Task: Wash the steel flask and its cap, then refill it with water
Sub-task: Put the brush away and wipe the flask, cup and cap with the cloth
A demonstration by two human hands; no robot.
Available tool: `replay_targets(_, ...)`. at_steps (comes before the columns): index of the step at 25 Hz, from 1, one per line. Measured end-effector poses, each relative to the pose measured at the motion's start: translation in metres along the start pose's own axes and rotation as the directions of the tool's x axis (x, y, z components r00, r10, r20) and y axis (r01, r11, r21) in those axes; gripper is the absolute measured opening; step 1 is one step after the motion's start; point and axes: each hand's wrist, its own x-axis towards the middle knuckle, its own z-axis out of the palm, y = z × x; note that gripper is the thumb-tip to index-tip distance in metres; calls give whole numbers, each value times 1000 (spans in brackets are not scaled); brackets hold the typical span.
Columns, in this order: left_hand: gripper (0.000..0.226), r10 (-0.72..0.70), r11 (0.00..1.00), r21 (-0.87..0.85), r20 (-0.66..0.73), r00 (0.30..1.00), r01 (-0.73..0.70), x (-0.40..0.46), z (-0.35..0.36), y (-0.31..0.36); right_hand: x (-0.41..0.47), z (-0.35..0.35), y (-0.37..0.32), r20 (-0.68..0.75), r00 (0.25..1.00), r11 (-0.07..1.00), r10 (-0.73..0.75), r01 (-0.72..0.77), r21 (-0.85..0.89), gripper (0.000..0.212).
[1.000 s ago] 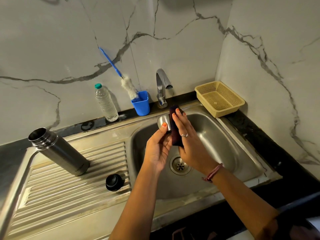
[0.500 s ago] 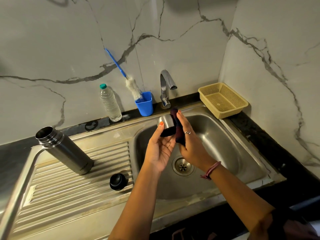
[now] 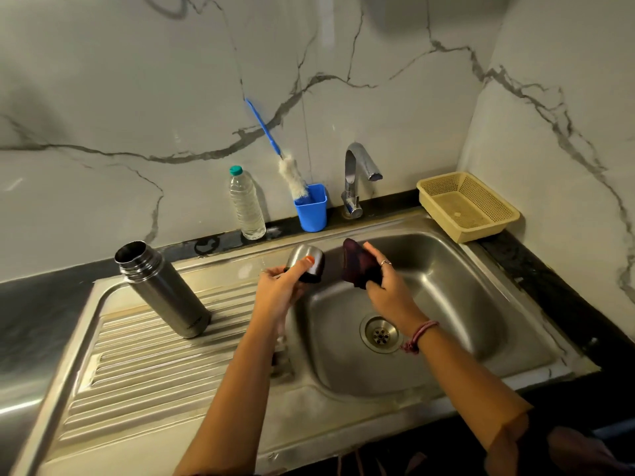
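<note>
- Drainboard: ribbed steel, taking up the near-left part of the sink unit. No stopper shows on it; a forearm crosses its right edge and may hide one.
- Flask: stands upright near the far-left corner of the drainboard, mouth uncovered, touched by neither hand. Judgement: its washing is not yet in hand.
- Basin: right part of the unit, drain near its near-left. No water runs from the tap at the far rim.
- Left hand: curled round the steel cap, thumb across its side, holding it over the far-left rim of the basin.
- Right hand: clenched round a dark scrub cloth, held over the basin just beside the cap and apart from it.
- Step in hand, judged: scrubbing the cap, with cloth and cap parted for the moment.
- Next move, judged: either bring the cloth to the cap for more scrubbing, or turn on the tap and rinse; the right hand would need to free a finger or put down the cloth.
- Far ledge, left to right: clear plastic bottle with a green top, blue cup holding a bottle brush, and a yellow basket at the far-right corner.
</note>
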Motion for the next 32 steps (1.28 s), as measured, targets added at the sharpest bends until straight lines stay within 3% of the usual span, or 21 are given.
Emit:
replay_targets(3,67,127,954,280,-72,989,-102,4,-27,1,3,14,-2,-42,996,994,80,-77,81,67)
replay_targets(6,65,227,877,433,4,974,-206,14,-52,2,3,25,-1,-48,991,977,126,-116,177,63)
replay_targets(9,67,289,709,640,116,950,-294,30,-77,2,3,36,0,-45,987,967,154,-141,214,58)
replay_targets(12,71,291,536,778,193,937,-326,44,-95,0,4,46,3,-52,983,962,174,-158,221,58)
replay_targets(16,79,246,420,843,250,936,-336,56,-104,-1,6,60,6,-71,978,964,197,-180,197,59)
replay_targets(22,103,171,392,867,260,950,-308,74,-116,-16,10,73,9,-79,966,945,245,-220,242,57)
replay_targets(32,107,128,368,882,265,956,-294,82,-125,-29,6,81,5,-110,948,911,297,-247,331,56)
